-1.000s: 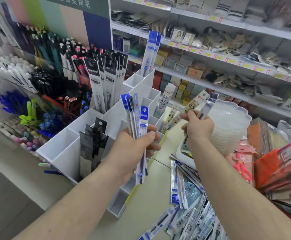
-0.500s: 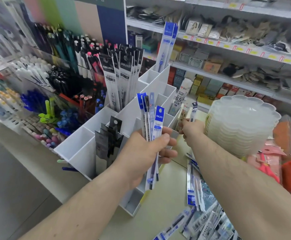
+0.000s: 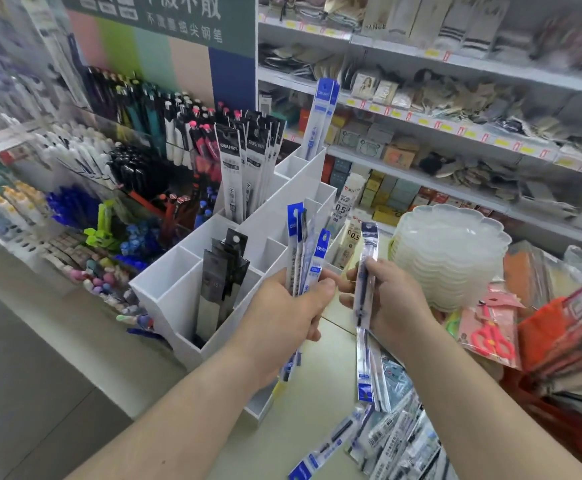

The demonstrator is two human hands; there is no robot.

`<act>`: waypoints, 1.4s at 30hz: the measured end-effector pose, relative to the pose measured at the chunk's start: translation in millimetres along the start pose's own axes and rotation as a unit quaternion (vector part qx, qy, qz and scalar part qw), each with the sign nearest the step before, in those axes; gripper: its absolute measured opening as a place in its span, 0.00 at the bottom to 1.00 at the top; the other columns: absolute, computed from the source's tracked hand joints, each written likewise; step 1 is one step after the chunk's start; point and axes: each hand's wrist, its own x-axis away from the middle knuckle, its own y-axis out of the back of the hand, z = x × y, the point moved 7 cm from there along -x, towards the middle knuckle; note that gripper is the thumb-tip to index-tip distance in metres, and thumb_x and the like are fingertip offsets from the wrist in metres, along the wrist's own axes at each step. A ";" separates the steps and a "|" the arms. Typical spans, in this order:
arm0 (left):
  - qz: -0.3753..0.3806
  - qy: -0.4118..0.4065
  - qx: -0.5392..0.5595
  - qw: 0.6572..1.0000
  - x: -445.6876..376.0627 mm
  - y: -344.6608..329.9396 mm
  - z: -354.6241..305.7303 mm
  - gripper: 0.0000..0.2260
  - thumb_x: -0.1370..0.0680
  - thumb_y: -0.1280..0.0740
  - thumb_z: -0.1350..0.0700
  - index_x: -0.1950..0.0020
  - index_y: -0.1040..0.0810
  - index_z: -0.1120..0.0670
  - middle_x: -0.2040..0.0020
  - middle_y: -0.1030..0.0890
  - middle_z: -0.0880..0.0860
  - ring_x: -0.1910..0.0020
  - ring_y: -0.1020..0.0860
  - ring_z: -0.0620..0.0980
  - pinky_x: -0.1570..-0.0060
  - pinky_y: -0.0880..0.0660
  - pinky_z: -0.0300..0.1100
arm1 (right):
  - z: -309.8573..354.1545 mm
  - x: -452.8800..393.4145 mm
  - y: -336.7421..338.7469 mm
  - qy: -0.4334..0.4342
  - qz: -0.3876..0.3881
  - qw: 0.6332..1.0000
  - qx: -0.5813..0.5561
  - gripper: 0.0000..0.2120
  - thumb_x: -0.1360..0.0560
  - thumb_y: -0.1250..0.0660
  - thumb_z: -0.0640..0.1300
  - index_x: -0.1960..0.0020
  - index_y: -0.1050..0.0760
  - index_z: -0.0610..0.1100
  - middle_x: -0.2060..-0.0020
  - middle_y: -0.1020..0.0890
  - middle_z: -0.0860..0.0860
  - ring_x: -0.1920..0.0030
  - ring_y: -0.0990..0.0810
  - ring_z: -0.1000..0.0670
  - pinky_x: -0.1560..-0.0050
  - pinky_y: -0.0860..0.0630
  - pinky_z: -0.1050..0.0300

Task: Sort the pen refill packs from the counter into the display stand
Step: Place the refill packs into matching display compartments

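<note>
right hand (image 3: 391,299) pulled back, fingers pinching single pack (image 3: 365,271) | left hand (image 3: 289,310) still grips bundle (image 3: 303,251)

This is a stationery shop. At the upper right of the frame, white retail shelves (image 3: 456,129) carry yellow price tags (image 3: 424,121) along their edges and rows of small boxed goods. At the left, racks of pens (image 3: 137,109) stand under a coloured brand sign (image 3: 165,22). At the centre, a white display stand (image 3: 248,244) holds hanging-pack refills (image 3: 244,161).
</note>
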 end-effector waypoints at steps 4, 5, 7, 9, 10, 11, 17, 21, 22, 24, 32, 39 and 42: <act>-0.046 -0.054 0.005 0.997 20.8 19.7 -18.1 0.07 0.21 0.35 0.62 0.56 0.19 0.54 0.75 0.32 0.47 0.76 0.35 0.45 0.72 0.32 0.40 | 20.6 29.0 -18.7 0.092 0.035 0.994 0.044 0.11 0.19 0.35 0.41 0.61 0.24 0.42 0.71 0.27 0.47 0.69 0.30 0.51 0.64 0.34 0.57; -0.060 -0.065 0.012 0.996 25.6 25.4 -21.5 0.07 0.21 0.35 0.63 0.57 0.20 0.55 0.75 0.32 0.48 0.76 0.36 0.46 0.72 0.33 0.42 | 26.2 34.4 -26.1 0.113 0.049 0.991 0.047 0.11 0.20 0.35 0.41 0.61 0.22 0.43 0.71 0.29 0.48 0.70 0.33 0.52 0.66 0.38 0.58; -0.089 -0.080 0.027 0.992 35.4 38.2 -27.1 0.07 0.21 0.34 0.63 0.57 0.21 0.56 0.74 0.33 0.50 0.75 0.37 0.47 0.71 0.35 0.42 | 39.1 44.4 -39.2 0.165 0.060 0.982 0.062 0.14 0.20 0.34 0.40 0.65 0.21 0.46 0.71 0.33 0.49 0.71 0.38 0.52 0.67 0.42 0.57; -0.108 -0.095 0.041 0.989 44.5 50.3 -31.8 0.07 0.22 0.32 0.61 0.59 0.20 0.54 0.74 0.33 0.51 0.75 0.38 0.47 0.71 0.37 0.42 | 49.3 52.5 -48.3 0.216 0.062 0.971 0.085 0.14 0.21 0.33 0.38 0.66 0.23 0.43 0.74 0.35 0.49 0.72 0.39 0.51 0.69 0.42 0.58; -0.116 -0.103 0.045 0.987 48.3 56.8 -33.3 0.07 0.22 0.32 0.61 0.60 0.20 0.54 0.74 0.33 0.51 0.75 0.38 0.47 0.71 0.38 0.42 | 52.3 57.0 -51.5 0.236 0.063 0.964 0.105 0.14 0.21 0.33 0.38 0.66 0.26 0.42 0.75 0.34 0.49 0.73 0.37 0.50 0.70 0.40 0.60; -0.126 -0.110 0.046 0.985 51.8 64.1 -33.7 0.08 0.22 0.32 0.61 0.60 0.20 0.54 0.74 0.34 0.51 0.75 0.38 0.47 0.72 0.39 0.41 | 51.9 59.1 -52.4 0.253 0.062 0.957 0.131 0.16 0.21 0.32 0.38 0.68 0.27 0.42 0.75 0.33 0.49 0.73 0.35 0.51 0.71 0.37 0.62; -0.174 -0.113 0.034 0.978 63.4 95.6 -19.9 0.07 0.21 0.34 0.62 0.58 0.21 0.54 0.75 0.33 0.49 0.76 0.37 0.45 0.75 0.36 0.38 | 6.3 58.4 -37.3 0.226 0.032 0.939 0.256 0.12 0.24 0.29 0.37 0.62 0.24 0.32 0.72 0.25 0.41 0.77 0.29 0.56 0.72 0.33 0.65; -0.189 -0.117 0.030 0.974 68.9 107.2 -11.8 0.03 0.27 0.32 0.56 0.58 0.21 0.54 0.74 0.33 0.50 0.77 0.37 0.46 0.74 0.37 0.40 | -10.6 59.1 -39.2 0.200 0.033 0.947 0.249 0.11 0.25 0.28 0.38 0.61 0.23 0.31 0.70 0.24 0.34 0.78 0.28 0.56 0.72 0.33 0.62; -0.192 -0.117 0.032 0.974 70.4 108.5 -10.7 0.03 0.25 0.32 0.58 0.59 0.21 0.54 0.74 0.33 0.51 0.77 0.37 0.46 0.74 0.38 0.41 | -11.9 60.9 -43.2 0.201 0.040 0.947 0.249 0.11 0.25 0.28 0.37 0.61 0.23 0.31 0.70 0.24 0.34 0.78 0.28 0.56 0.73 0.33 0.63; -0.199 -0.113 0.028 0.973 73.5 111.3 -6.3 0.09 0.21 0.34 0.63 0.59 0.21 0.54 0.74 0.34 0.51 0.76 0.38 0.46 0.73 0.39 0.41 | -19.3 64.2 -51.0 0.197 0.056 0.945 0.254 0.10 0.25 0.29 0.36 0.61 0.23 0.30 0.72 0.25 0.37 0.78 0.28 0.56 0.73 0.33 0.66; -0.189 -0.085 0.015 0.978 79.8 111.2 11.7 0.08 0.21 0.35 0.64 0.58 0.21 0.55 0.73 0.33 0.52 0.76 0.37 0.47 0.74 0.37 0.39 | -71.3 63.2 -41.9 0.113 0.054 0.932 0.339 0.10 0.26 0.30 0.35 0.66 0.21 0.39 0.73 0.20 0.43 0.79 0.28 0.59 0.75 0.34 0.67; -0.188 -0.079 0.000 0.979 78.5 107.9 13.8 0.08 0.21 0.34 0.64 0.58 0.21 0.55 0.74 0.32 0.50 0.75 0.37 0.48 0.73 0.38 0.40 | -40.2 47.4 -21.5 0.163 -0.067 0.969 0.176 0.07 0.26 0.32 0.32 0.62 0.22 0.33 0.71 0.24 0.41 0.77 0.27 0.53 0.68 0.31 0.57; -0.181 -0.074 -0.010 0.981 77.5 104.4 16.6 0.08 0.21 0.34 0.64 0.58 0.21 0.54 0.74 0.32 0.49 0.75 0.36 0.46 0.74 0.36 0.40 | -38.1 39.5 -27.6 0.159 -0.077 0.966 0.186 0.07 0.25 0.32 0.34 0.59 0.22 0.30 0.69 0.21 0.43 0.77 0.25 0.54 0.66 0.28 0.57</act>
